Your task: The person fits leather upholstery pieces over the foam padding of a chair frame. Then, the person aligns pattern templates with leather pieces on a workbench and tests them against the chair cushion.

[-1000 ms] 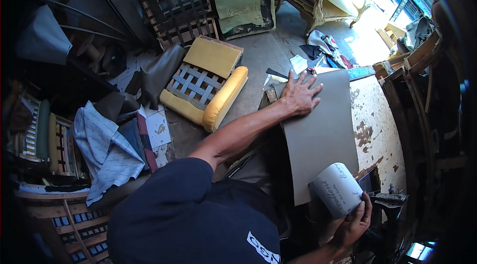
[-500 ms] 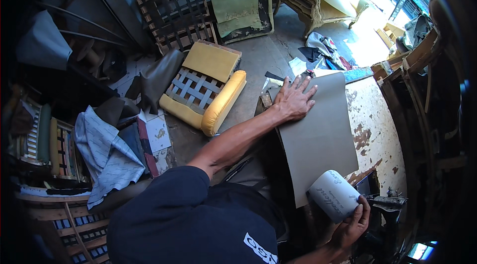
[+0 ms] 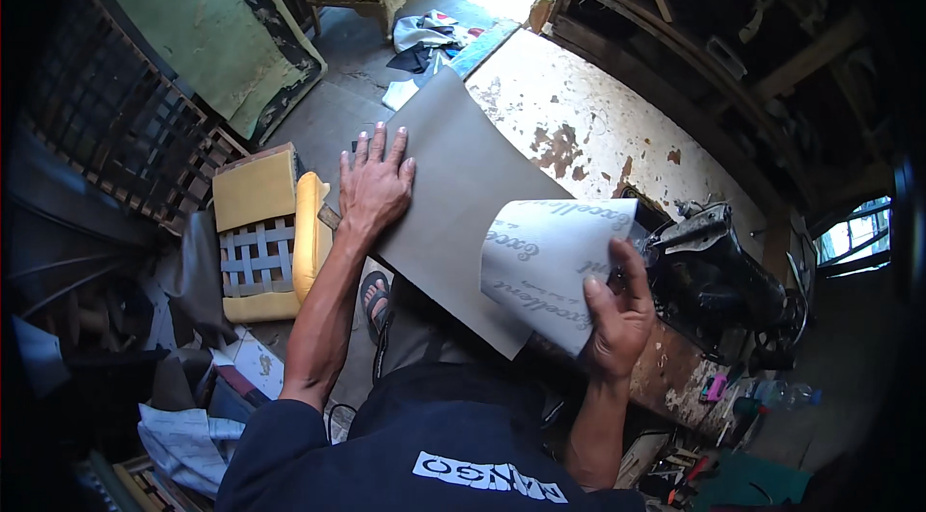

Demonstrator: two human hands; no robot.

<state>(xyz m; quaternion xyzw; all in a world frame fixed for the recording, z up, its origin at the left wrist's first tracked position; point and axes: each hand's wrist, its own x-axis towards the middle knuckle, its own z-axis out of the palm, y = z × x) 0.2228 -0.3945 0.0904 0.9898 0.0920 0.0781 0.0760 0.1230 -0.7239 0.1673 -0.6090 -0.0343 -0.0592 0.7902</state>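
A grey-brown sheet of upholstery vinyl (image 3: 449, 189) lies over the worn tabletop (image 3: 526, 97), its near corner hanging past the edge. My left hand (image 3: 374, 189) rests flat on the sheet's left side, fingers spread. My right hand (image 3: 620, 324) pinches the edge of a curled vinyl piece (image 3: 540, 256) between thumb and fingers. Its pale printed backing faces up and covers the right part of the sheet. Whether the curled piece is joined to the sheet, I cannot tell. Just right of that hand stands a black sewing machine (image 3: 719, 271).
A yellow seat frame with woven straps (image 3: 256, 247) sits on the floor to the left. Behind it leans a green panel (image 3: 207, 25). A clear bottle (image 3: 796, 396) and small tools lie at the lower right. Wooden framing (image 3: 694, 49) rises at the far right.
My view has swung to the right. My right hand has raised the curled vinyl and brought it over the sheet, showing more of its backing. My left hand stays flat on the sheet.
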